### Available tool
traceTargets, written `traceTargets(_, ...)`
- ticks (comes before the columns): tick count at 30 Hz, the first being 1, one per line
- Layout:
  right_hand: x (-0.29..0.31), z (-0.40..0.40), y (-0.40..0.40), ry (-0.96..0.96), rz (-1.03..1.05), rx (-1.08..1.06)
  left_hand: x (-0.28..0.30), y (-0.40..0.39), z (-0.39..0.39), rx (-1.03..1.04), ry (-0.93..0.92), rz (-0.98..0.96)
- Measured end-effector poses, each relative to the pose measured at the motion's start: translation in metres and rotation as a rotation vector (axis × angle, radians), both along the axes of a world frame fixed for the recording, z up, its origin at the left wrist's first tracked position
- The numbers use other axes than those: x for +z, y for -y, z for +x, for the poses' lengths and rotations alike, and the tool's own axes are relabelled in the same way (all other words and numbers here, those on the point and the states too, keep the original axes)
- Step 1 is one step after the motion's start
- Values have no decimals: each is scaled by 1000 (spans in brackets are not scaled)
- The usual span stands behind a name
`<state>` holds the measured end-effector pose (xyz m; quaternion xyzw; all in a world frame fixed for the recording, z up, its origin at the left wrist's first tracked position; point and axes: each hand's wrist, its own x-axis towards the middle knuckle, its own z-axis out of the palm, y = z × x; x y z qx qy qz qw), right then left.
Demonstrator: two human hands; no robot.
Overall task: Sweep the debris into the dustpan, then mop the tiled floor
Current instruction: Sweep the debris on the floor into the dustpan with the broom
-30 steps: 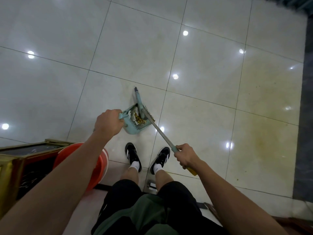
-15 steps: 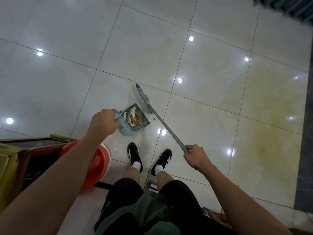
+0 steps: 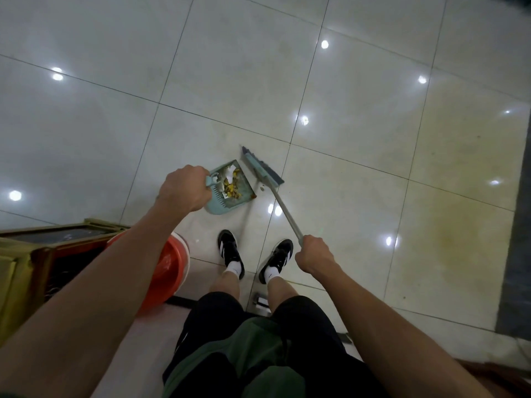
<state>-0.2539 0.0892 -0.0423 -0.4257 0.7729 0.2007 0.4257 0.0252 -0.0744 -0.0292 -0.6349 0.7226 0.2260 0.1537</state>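
Note:
A pale blue dustpan [image 3: 221, 206] sits on the tiled floor [image 3: 359, 116] in front of my feet. Yellow scraps and white paper debris [image 3: 230, 186] lie inside it. My left hand [image 3: 182, 189] grips the dustpan's handle. My right hand [image 3: 314, 257] grips the grey pole of a broom. Its blue head [image 3: 263, 166] rests on the floor just right of the dustpan's open edge. A small brown scrap [image 3: 261, 189] lies on the floor between pan and broom.
An orange bucket [image 3: 166, 271] stands at my left, next to a gold-framed wooden cabinet [image 3: 34, 254]. My black shoes [image 3: 231, 252] stand below the dustpan. A dark strip [image 3: 517, 225] borders the tiles on the right. A yellowish stain [image 3: 448, 214] marks the right tiles.
The broom head has come out of the dustpan and now lies on the floor to its right. My right hand has slid along the pole. The dustpan stays in my left hand.

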Motion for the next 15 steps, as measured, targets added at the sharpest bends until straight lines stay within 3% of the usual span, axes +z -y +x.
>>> traceTargets(15, 19, 38, 31, 372, -14, -451, -6, -19, -10, 53, -29, 19)
